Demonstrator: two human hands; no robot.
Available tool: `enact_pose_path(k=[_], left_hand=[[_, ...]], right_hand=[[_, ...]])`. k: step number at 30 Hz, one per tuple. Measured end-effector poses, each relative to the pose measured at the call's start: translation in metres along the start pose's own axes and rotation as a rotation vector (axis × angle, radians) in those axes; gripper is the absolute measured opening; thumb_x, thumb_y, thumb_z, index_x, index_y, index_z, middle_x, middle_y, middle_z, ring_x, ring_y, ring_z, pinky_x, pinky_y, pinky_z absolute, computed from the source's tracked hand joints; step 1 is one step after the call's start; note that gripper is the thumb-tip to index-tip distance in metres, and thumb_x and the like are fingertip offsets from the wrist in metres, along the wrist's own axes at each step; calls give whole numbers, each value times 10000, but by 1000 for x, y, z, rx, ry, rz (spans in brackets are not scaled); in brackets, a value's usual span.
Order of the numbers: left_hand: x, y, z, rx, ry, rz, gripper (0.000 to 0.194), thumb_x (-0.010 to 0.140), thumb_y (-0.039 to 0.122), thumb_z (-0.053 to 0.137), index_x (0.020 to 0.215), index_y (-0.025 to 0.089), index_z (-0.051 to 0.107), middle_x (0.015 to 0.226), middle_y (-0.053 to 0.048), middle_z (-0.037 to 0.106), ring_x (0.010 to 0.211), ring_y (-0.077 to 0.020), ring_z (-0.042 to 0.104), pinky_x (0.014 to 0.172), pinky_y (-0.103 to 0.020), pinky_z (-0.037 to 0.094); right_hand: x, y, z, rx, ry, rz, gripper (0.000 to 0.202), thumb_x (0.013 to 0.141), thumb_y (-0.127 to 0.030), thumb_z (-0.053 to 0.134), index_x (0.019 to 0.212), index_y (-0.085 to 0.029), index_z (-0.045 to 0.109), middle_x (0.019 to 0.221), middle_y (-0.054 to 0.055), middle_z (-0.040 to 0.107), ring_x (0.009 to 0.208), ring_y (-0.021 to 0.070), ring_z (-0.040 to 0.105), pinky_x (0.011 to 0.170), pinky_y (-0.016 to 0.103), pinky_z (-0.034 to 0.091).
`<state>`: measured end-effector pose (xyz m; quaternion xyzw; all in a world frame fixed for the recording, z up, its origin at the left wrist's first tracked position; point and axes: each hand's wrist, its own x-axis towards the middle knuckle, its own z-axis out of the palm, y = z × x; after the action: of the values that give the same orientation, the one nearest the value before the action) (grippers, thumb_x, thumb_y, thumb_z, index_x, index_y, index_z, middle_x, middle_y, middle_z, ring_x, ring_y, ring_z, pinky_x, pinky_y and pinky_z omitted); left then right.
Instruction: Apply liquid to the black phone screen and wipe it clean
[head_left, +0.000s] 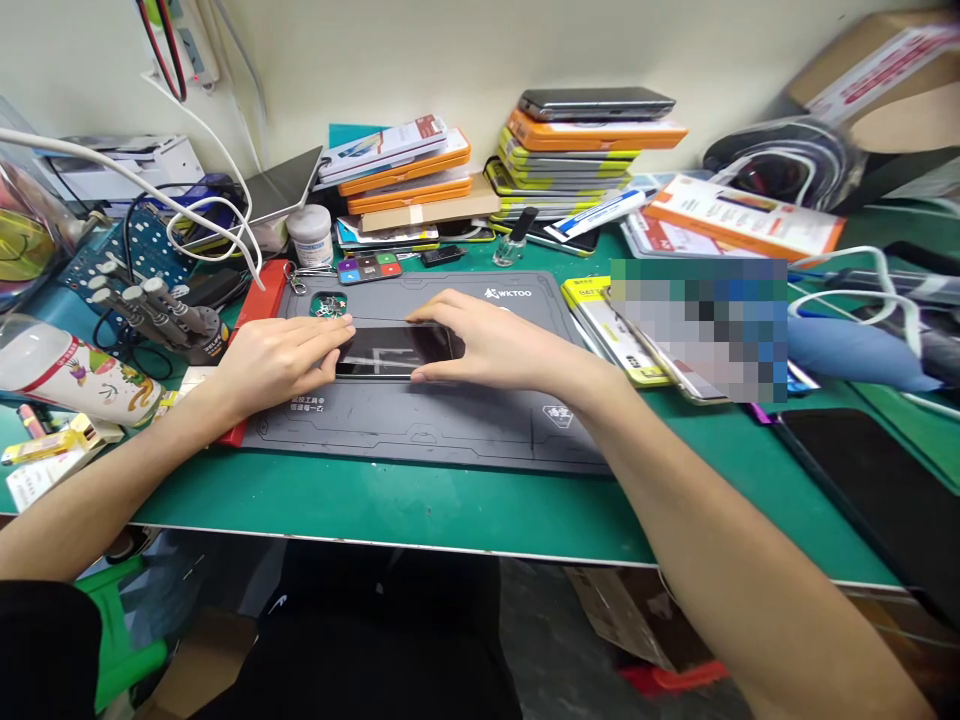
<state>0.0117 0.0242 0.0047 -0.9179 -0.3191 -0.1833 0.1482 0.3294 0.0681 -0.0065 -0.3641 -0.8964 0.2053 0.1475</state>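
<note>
A black smartphone (382, 350) lies flat, screen up, on a dark grey work mat (450, 425). My left hand (281, 360) touches the phone's left end, fingers together and laid along its edge. Around the right end, my right hand (480, 342) grips it, thumb on the near edge and fingers on the far edge. The screen shows a reflection. Just beyond my left hand, a small dish of screws (328, 305) sits at the mat's upper left.
Stacked phone boxes (570, 165) stand at the back, with a white jar (310, 235) left of them. Screwdrivers in a holder (161, 310) and a patterned cup (82, 375) are at left. Yellow packages (619, 330) lie right of the mat, and a large black device (877, 490) beyond.
</note>
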Motion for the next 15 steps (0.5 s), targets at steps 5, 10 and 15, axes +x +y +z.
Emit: enact_pose_path(k=[5, 10, 15], left_hand=[[3, -2, -2, -112, -95, -264, 682, 1037, 536, 626, 1595, 158, 520, 1458, -153, 703, 1328, -330, 679, 1119, -480, 572], [5, -4, 3, -178, -277, -351, 1044, 932, 684, 727, 1704, 134, 290, 1549, -216, 531, 1420, -363, 572, 1197, -484, 491], [4, -5, 5, -115, -382, -289, 867, 961, 748, 640, 1578, 158, 489, 1448, -177, 609, 1332, -355, 598, 1176, -484, 474]], right_hand=[[-2, -3, -3, 68, 58, 46, 734, 870, -652, 764, 1455, -226, 638, 1405, 138, 649, 1251, 365, 667, 1080, 521, 548], [-6, -9, -7, 8, 42, 54, 707, 888, -661, 739, 1444, -233, 654, 1420, 139, 649, 1237, 375, 683, 1069, 534, 563], [-6, -10, -3, -14, 37, 53, 700, 919, -669, 706, 1458, -228, 639, 1440, 131, 650, 1256, 358, 681, 1068, 532, 574]])
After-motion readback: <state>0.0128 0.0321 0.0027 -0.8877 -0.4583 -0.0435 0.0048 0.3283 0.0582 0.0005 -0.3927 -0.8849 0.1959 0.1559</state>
